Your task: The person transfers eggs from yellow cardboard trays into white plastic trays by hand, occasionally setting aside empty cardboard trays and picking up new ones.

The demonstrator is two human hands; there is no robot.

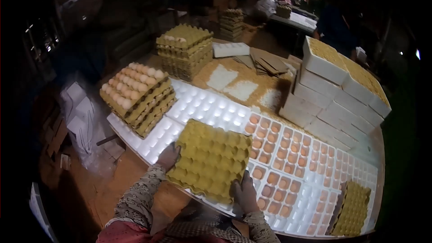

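Both my hands grip a yellowish pulp egg tray [210, 158], and no eggs show in it. My left hand [168, 156] has its fingers closed on the left edge. On the lower right edge, my right hand [245, 193] is closed, its thumb side against the tray. Beneath and around it lie white foam trays [208, 107] with moulded hollows. Several of those on the right hold brown eggs [278, 195]. To the left stands a stack of pulp trays [148, 116], its top one full of eggs [133, 82].
At the back is another stack of pulp trays [184, 54]. White foam boxes [321, 83] topped with grainy brown material are piled at right. Cardboard pieces [270, 64] lie behind. A pulp tray [354, 209] rests at the lower right. A person [335, 27] stands beyond the boxes.
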